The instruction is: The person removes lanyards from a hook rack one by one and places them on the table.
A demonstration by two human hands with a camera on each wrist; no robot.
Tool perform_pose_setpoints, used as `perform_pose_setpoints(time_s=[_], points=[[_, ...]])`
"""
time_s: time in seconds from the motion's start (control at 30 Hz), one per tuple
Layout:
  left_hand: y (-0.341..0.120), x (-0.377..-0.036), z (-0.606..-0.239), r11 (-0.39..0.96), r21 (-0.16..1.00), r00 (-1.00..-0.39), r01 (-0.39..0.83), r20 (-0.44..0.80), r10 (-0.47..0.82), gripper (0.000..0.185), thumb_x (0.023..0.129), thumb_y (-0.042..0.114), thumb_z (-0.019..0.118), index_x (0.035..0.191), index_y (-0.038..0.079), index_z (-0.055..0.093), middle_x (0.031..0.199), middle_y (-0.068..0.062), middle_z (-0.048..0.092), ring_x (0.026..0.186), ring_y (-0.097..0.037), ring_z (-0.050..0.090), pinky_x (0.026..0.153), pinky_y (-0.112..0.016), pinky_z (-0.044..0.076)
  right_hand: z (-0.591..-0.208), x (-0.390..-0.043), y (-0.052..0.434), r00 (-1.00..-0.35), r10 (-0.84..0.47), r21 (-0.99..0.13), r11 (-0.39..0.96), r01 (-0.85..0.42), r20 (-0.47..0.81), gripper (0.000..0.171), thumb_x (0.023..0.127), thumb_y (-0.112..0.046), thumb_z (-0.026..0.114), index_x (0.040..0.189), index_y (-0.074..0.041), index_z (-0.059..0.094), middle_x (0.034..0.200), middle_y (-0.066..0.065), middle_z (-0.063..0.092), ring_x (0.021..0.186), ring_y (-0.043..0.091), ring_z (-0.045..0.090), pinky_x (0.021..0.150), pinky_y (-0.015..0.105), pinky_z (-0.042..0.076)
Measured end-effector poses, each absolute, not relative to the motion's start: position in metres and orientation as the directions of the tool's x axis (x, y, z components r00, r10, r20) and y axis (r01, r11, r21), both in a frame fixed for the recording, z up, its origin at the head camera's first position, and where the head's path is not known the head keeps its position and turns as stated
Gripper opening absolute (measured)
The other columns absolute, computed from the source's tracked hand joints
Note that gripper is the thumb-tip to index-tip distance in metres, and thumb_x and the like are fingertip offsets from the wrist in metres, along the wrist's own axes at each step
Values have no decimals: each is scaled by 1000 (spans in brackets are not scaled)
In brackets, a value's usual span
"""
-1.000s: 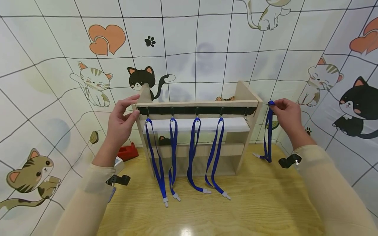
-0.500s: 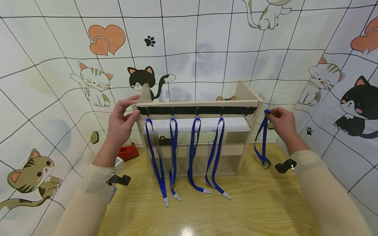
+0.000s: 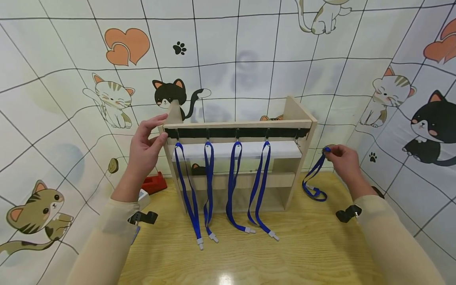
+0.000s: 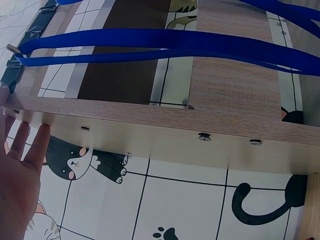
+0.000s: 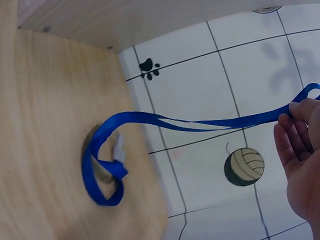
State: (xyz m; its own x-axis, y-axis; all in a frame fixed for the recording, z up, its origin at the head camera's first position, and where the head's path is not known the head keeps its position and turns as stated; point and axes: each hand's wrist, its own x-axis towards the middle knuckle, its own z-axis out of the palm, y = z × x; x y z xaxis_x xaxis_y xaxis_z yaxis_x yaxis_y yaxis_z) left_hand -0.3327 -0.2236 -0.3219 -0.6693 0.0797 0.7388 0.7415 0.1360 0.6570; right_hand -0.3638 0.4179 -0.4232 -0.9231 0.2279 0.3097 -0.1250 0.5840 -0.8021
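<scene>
A small wooden shelf (image 3: 281, 181) stands against the wall, with a dark strip (image 3: 222, 133) of hooks along its upper front. Several blue lanyards (image 3: 265, 180) hang from these hooks, their white clips on the tabletop; the rightmost hook (image 3: 297, 136) bears none. My left hand (image 3: 146, 142) holds the shelf's upper left corner, thumb at the front and fingers along the outer side panel (image 4: 150, 145). Right of the shelf, my right hand (image 3: 343, 160) pinches another blue lanyard (image 5: 215, 124) near its looped end. Its lower part lies coiled on the table, beside a white clip (image 5: 118, 147).
The wood-grain table (image 3: 249, 261) runs up to walls covered in cat-patterned sheeting (image 3: 221, 39). A red tape dispenser (image 3: 154, 183) and a small white object (image 3: 143, 199) sit left of the shelf, partly behind my left forearm.
My right hand has lowered with the lanyard, and the lanyard's lower end has gone from hanging nearly straight to curling on the table. The left hand keeps its place on the shelf.
</scene>
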Motion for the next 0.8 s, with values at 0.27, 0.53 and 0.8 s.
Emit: perform_pose_setpoints(time_s=[0.27,0.53,0.8], points=[[-222,-334,-321,105,660,-668,743,740,80,35,108,-1,67,143,-3,60,161,-10,59,152,-28,50,102,-23,59,-457,-347,433,-929,201,-707,701,-86,312,31,113,-23,67,124,5,70,114,19,72,92,7,61,69,13,49],[-223,-334,-321,108,658,-666,745,743,73,35,108,-2,66,143,-3,60,161,-10,59,152,-27,50,100,-23,60,-480,-338,437,-947,166,-698,712,-79,276,27,111,-17,69,121,7,70,111,22,73,90,9,63,68,15,52],[-224,-332,-321,117,666,-675,736,734,68,35,109,-1,66,143,-2,60,161,-9,59,152,-27,50,102,-22,59,-507,-336,434,-961,140,-693,718,-66,237,21,108,-14,73,115,6,72,105,18,76,85,9,64,67,20,53]])
